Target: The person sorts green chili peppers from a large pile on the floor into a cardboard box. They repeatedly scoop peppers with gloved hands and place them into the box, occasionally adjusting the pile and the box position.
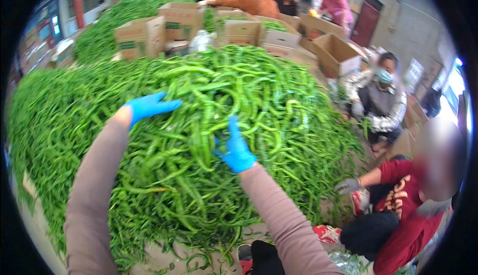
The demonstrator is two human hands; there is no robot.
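A large heap of long green chili peppers (276, 125) spreads out before me. My left hand (153, 107), in a blue glove, reaches over the upper left of the heap. Its fingers are apart and hold nothing, with the tips at the peppers' surface. My right hand (236, 148), also in a blue glove, is at the middle of the heap with its thumb pointing up. Pepper bunches (203, 133) lie against its inner side and partly hide its fingers, so a firm grip cannot be made out.
Cardboard boxes (138, 38) stand behind the heap, some with peppers inside. An open box (336, 54) is at the right rear. A second pepper pile (112, 25) lies behind. Two people sit close on the right, one with a gloved hand (347, 186) at the heap's edge. Others work farther back.
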